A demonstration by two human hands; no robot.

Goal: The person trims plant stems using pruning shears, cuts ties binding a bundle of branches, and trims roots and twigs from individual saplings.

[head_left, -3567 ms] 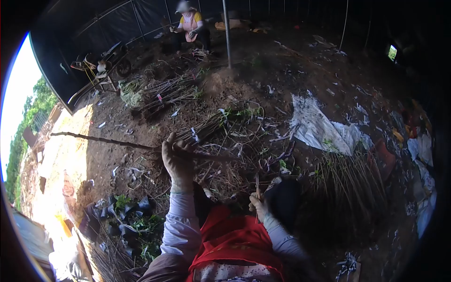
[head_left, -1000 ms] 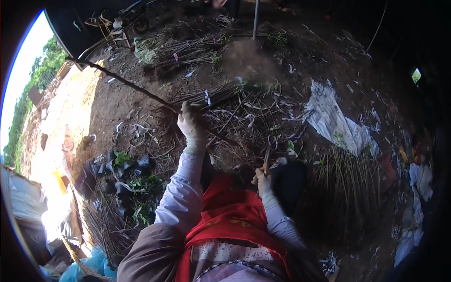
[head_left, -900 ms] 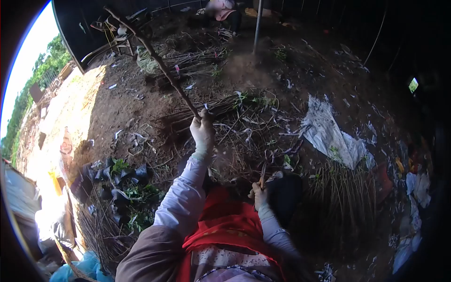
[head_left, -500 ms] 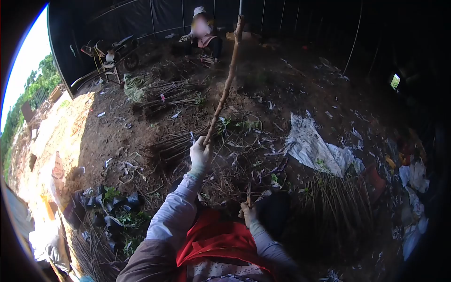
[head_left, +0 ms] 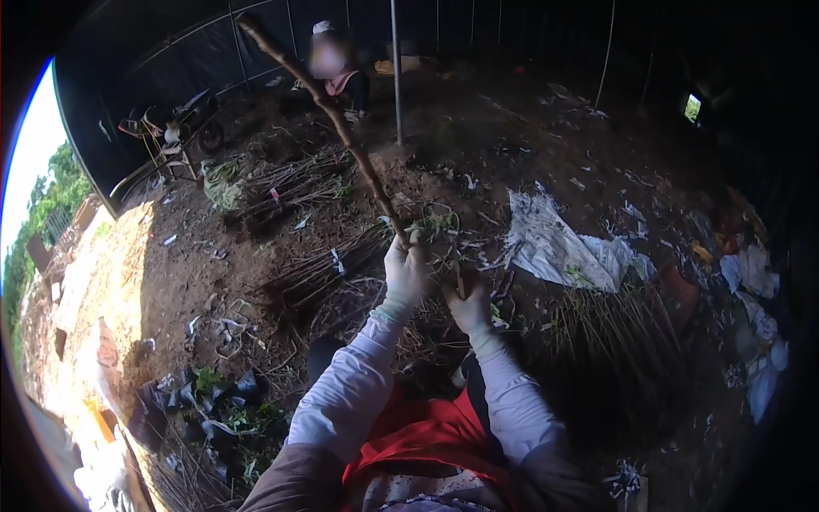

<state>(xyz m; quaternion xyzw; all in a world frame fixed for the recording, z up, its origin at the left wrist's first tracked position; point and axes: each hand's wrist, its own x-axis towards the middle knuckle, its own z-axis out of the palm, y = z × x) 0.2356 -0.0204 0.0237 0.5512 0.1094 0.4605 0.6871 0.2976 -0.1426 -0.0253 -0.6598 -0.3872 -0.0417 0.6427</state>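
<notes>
My left hand, in a pale glove, is closed round the lower end of a long brown woody stick. The stick slants up and to the left, with its thick end at the top. To the right and slightly lower, my right hand is closed on a thin, narrow thing that points upward; its kind is too dark to tell. Beyond my left hand a bundle of thin sticks lies on the soil, with a pale tie around it. My red apron shows below both arms.
Another person sits at the back. A metal pole stands ahead. On the right lie a dirty white sheet and a sheaf of thin stems. Black bags with green leaves are at lower left, and a wheeled cart is farther back.
The stick has swung from nearly upright to leaning left. My right hand has risen and come forward, close to my left hand. The camera view has shifted slightly.
</notes>
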